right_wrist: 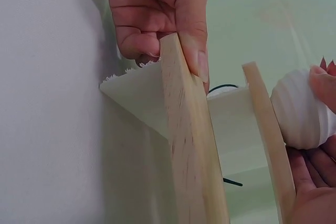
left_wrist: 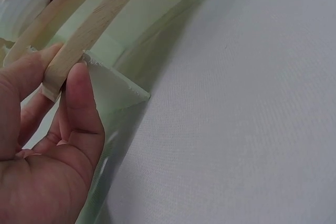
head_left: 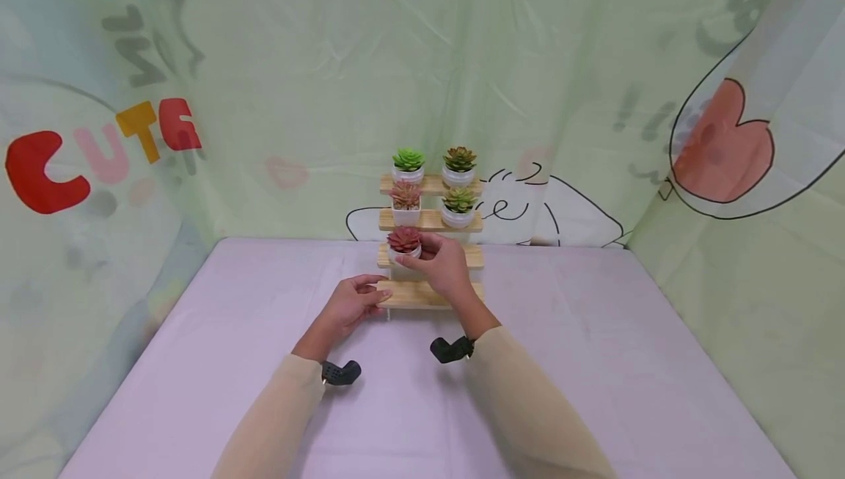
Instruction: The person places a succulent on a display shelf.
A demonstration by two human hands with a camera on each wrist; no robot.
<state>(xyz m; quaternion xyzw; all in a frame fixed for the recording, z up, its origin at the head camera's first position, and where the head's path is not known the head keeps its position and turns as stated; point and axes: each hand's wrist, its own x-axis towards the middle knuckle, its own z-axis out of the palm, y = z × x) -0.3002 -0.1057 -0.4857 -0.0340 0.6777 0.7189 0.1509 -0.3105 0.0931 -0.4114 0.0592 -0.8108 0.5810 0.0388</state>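
Observation:
A stepped plant stand with wooden shelves [head_left: 416,294] and white supports [right_wrist: 139,95] stands at the back of the table. My left hand [head_left: 353,304] pinches the left end of its lowest shelf [left_wrist: 73,56] between thumb and fingers. Higher up, my right hand [head_left: 444,265] grips a small white ribbed pot [right_wrist: 299,109] holding a dark red succulent [head_left: 404,239], at the left end of the second shelf from the bottom. In the right wrist view the pot's base is right at that shelf's board [right_wrist: 270,135].
Above stand a pink succulent [head_left: 405,196] in a square pot and a yellow-green succulent [head_left: 458,202]. On the top shelf are a bright green succulent [head_left: 408,161] and a brownish one [head_left: 460,160]. A printed curtain [head_left: 317,97] hangs behind the lilac-covered table [head_left: 561,332].

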